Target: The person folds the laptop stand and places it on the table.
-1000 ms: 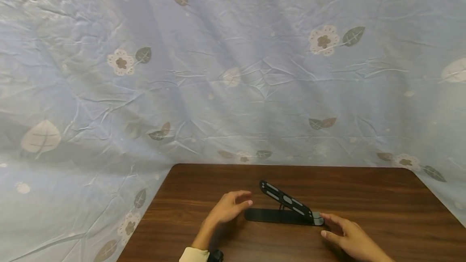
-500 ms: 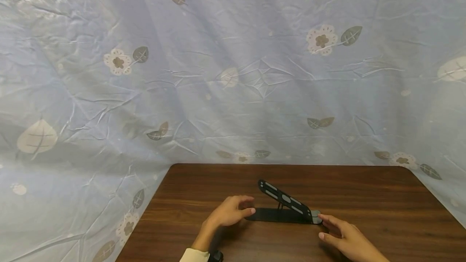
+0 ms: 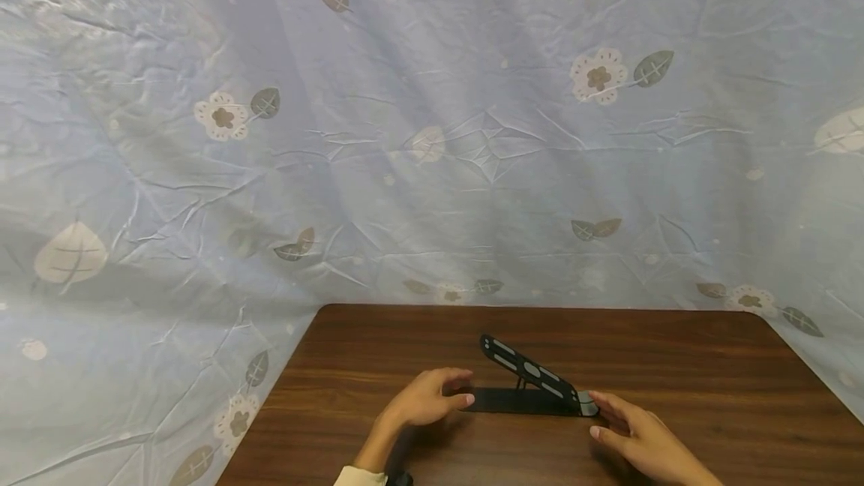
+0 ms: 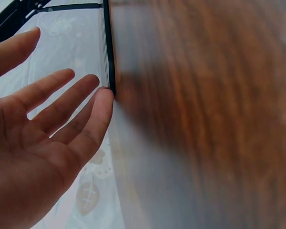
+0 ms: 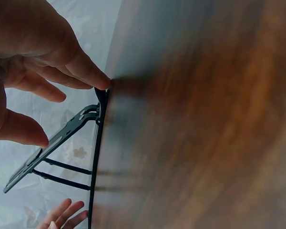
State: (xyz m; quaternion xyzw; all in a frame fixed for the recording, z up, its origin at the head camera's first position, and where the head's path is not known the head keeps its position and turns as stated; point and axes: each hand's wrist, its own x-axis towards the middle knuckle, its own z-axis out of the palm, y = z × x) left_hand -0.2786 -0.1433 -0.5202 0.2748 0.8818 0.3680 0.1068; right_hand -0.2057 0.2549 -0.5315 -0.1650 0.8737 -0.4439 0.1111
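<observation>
Between the left hand (image 3: 424,397), fingers (image 4: 69,103) loosely spread, and the equally relaxed right hand (image 3: 644,437) stood a black stand (image 3: 533,372): a flat base (image 3: 499,400) and a slotted, round-ended plate (image 3: 532,371) tilted on two thin struts (image 5: 62,181). Left fingers hid the base's near end; right fingertips (image 3: 598,397) touched its grey tip (image 3: 587,404). Glossy wood-grained table (image 3: 378,330) lay beneath both hands; beyond hung a creased, leaf-printed sheet (image 3: 405,201).

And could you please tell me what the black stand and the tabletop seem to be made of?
Stand: likely matte metal, given its thin, straight struts; plastic is possible. Tabletop: slightly glossy wood or wood-look laminate, given its brown grain and soft reflections.
</observation>
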